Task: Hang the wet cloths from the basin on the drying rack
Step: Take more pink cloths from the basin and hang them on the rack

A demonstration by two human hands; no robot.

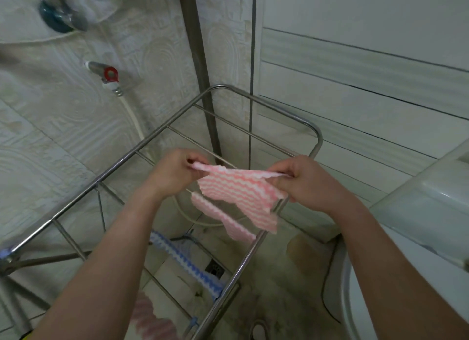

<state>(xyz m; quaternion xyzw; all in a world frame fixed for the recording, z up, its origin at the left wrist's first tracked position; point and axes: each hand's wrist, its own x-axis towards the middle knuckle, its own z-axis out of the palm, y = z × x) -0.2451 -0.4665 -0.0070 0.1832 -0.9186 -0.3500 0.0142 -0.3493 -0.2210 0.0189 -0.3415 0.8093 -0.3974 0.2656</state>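
Observation:
A pink-and-white striped cloth (236,197) is stretched between my two hands above the steel drying rack (308,126). My left hand (175,171) pinches its left top corner and my right hand (303,179) pinches the right top corner. The cloth's lower part droops over a rack bar in two folds. A blue-and-white striped cloth (186,262) hangs on a nearer bar. Another pink striped cloth (152,317) hangs at the bottom, blurred. The basin is out of view.
The rack fills the corner between a patterned wall and a white slatted door (368,73). A tap with a red handle (109,75) and white hose stick out of the wall at left. A white appliance (418,225) stands at right. A floor drain (215,270) lies below.

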